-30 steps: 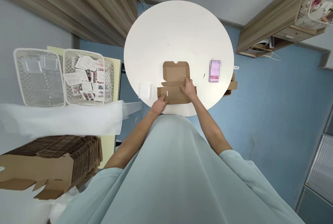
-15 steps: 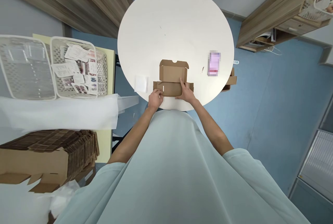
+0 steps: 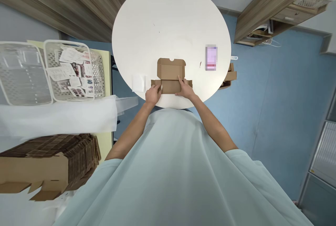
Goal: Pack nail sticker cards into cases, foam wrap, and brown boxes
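Observation:
A small brown cardboard box (image 3: 172,68), partly folded with its lid raised, lies near the front edge of the round white table (image 3: 168,12). At the box's left end, my left hand (image 3: 153,94) has its fingers closed on the side flap. My right hand (image 3: 187,89) grips the right part of the box, its thumb at the front edge and a finger stretched over the inside. A white square packet (image 3: 139,83) lies to the left of my left hand. A blurred-out pinkish phone-like rectangle (image 3: 211,58) rests farther right on the table.
On the left stand white baskets, one with packaged items (image 3: 70,72) and one with clear plastic containers (image 3: 22,68). Beside them lie a white foam roll (image 3: 57,115) and a stack of flat cardboard boxes (image 3: 65,159). Another cardboard box (image 3: 229,76) shows beyond the table's right edge.
My left hand has turned and moved further onto the left flap, covering more of it. My right hand stays at the right part of the box. The whole view has shifted slightly.

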Demonstrator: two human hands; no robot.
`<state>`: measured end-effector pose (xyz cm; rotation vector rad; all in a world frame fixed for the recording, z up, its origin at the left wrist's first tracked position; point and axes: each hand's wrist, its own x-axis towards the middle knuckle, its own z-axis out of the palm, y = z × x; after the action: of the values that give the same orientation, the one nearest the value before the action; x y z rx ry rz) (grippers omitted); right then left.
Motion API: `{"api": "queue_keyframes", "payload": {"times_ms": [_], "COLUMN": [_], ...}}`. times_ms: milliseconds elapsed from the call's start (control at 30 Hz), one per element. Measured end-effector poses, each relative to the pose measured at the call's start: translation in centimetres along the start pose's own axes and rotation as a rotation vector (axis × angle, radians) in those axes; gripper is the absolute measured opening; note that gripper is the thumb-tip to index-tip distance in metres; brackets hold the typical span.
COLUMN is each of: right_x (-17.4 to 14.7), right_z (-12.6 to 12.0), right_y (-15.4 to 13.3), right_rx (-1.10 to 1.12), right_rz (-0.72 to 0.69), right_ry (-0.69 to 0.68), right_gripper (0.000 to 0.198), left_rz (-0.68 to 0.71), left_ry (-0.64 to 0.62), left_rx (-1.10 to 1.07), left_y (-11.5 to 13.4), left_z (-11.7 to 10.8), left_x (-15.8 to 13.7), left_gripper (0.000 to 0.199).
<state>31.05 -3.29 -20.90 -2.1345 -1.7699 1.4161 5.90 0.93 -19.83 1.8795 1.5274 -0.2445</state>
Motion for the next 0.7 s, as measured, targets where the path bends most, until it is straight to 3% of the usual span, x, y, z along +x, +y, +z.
{"api": "queue_keyframes", "payload": {"times_ms": [133, 233, 300, 400, 700], "right_x": [0.2, 0.1, 0.0, -0.1, 0.2], "right_z": [0.0, -0.2, -0.4, -0.5, 0.1], "right_y": [0.1, 0.1, 0.1, 0.0, -0.2], "right_rx": [-0.012, -0.012, -0.009, -0.008, -0.005], "right_rz": [-0.002, -0.004, -0.007, -0.004, 0.009], "right_ry": [0.003, -0.002, -0.008, -0.008, 0.011], "right_gripper": [0.138, 0.139, 0.141, 0.144, 0.145], "left_rz": [0.014, -0.131, -0.225, -0.259, -0.139], "left_ry": [0.142, 0.240, 0.198, 0.142, 0.087], "left_rx": [-0.114, -0.146, -0.132, -0.105, -0.219], "left_y": [-0.7, -1.2, -1.3, -1.2, 2.0], "left_z": [-0.6, -0.7, -0.7, -0.6, -0.7], "left_x": [-0.8, -1.2, -1.2, -1.2, -2.4], "left_gripper": [0.059, 0.058, 0.044, 0.021, 0.028]}}
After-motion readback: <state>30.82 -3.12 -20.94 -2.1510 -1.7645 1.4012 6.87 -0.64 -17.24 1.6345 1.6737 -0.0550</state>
